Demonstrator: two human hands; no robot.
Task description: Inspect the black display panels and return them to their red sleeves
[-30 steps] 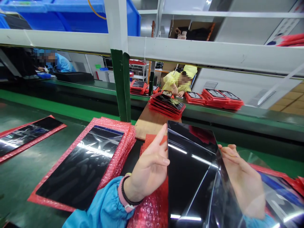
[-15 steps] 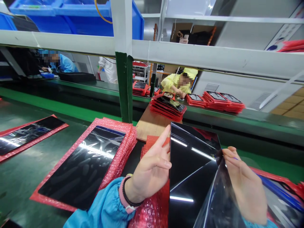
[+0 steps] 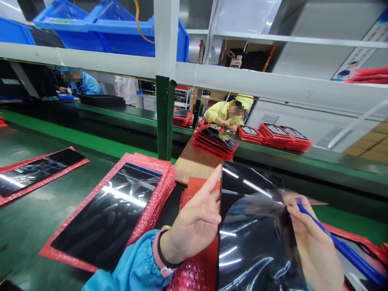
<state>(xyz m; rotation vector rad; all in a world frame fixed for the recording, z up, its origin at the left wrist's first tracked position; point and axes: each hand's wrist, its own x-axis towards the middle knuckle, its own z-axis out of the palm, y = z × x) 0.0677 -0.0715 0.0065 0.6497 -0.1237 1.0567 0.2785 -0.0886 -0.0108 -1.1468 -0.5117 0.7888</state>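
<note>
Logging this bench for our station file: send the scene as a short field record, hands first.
left hand: touching the left edge of a dark glossy panel
right hand: pinching clear film by the panel's right edge
film state: loose, bulging over the panel's face
at right hand: long blue object, kind unclear
left of hands: black panel on stacked red bubble wrap
beyond: red-edged stack on a wooden board
overhead: blue bins
across: co-worker in yellow

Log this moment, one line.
left hand: holds dark panel by edge; right hand: pinches clear film, blue strip alongside; film: bowed over panel; nearby: bubble-wrap stack
</note>
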